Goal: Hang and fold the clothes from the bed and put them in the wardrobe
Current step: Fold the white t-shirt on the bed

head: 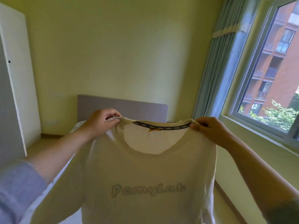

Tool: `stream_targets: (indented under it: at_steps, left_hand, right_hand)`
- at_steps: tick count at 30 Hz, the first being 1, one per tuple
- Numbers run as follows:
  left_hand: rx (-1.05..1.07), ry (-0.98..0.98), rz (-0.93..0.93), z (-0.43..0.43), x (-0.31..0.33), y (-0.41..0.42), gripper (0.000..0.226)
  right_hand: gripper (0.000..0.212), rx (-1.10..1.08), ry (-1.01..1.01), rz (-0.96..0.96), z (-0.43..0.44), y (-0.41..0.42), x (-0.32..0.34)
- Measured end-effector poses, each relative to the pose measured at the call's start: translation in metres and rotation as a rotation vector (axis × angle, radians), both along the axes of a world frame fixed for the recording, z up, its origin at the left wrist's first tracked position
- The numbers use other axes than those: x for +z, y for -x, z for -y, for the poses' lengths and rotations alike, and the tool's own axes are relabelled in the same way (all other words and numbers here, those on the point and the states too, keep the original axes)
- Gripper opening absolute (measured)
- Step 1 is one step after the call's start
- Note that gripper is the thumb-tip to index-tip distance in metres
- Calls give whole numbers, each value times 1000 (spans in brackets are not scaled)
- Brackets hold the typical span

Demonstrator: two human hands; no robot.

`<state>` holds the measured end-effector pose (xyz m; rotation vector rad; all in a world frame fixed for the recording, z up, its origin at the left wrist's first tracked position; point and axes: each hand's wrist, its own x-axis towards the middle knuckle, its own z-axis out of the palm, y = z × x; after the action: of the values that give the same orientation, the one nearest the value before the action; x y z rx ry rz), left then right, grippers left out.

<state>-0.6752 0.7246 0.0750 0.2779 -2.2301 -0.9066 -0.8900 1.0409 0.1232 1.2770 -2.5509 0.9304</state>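
Above the bed (77, 126), a white T-shirt (145, 175), neckline pinched by left hand (101, 122) and right hand (208, 128).

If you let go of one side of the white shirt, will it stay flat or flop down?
Probably flop: the white shirt hangs limp below the left hand and right hand pinching its shoulders, and the neckline sags between them. It likely feels light, since fingertip pinches alone hold it up.

Your left hand (100, 122) and right hand (208, 128) pinch a cream T-shirt (145, 175) at its collar — held up, spread; grey headboard (123, 104) behind.
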Motion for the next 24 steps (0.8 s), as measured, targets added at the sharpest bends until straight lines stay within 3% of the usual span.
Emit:
stream_targets:
  at_steps: [4,9,10,13,15,20,24]
  left_hand:
    - [-41,-21,-66,-5,13,-6,14]
    - [-65,137,-101,-13,23,-11,37]
    - [-53,244,-88,-16,23,-15,38]
    - [-22,810,-136,-27,19,-26,32]
    - [-36,959,-195,-36,13,-27,33]
    - [154,785,-201,-61,-3,-35,62]
    - [205,709,-182,-100,-9,-50,53]
  right_hand:
    - [30,-32,220,13,0,-4,-9]
    - [35,-89,407,76,-4,-5,-21]
    - [37,-90,416,100,-4,-5,-23]
    - [36,-72,448,165,-6,-8,-35]
    - [38,-66,474,140,-11,-10,-38]
    - [34,-4,358,-99,-30,-16,-31]
    - [31,26,368,-193,-64,-32,-30]
